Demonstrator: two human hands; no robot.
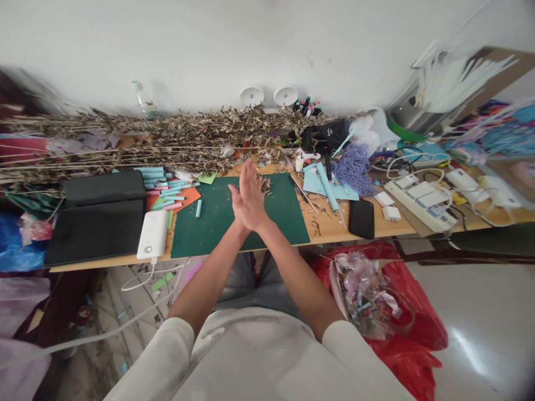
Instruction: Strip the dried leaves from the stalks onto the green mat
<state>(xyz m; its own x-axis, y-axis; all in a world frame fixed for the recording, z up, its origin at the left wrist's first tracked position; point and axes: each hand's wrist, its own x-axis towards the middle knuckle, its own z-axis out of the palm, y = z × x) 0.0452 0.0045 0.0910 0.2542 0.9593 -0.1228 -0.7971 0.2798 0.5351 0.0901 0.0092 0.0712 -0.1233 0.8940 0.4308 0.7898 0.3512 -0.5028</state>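
Note:
My left hand point(238, 205) and my right hand point(253, 201) are pressed palm to palm above the green cutting mat point(284, 214). Their fingers are stretched out straight, pointing away from me. Whether anything lies between the palms is hidden. Just beyond my right hand sits a small clump of dried leaves point(266, 185) on the mat. Small dark crumbs are scattered over the mat's left half.
Dried leafy stems point(188, 133) run along the wall. At left lie a black tablet case point(96, 223), a white power bank point(152, 234) and blue rolls point(173, 189). At right are a glue gun point(306, 159), purple yarn point(355, 167), a phone point(361, 218) and a power strip point(422, 206).

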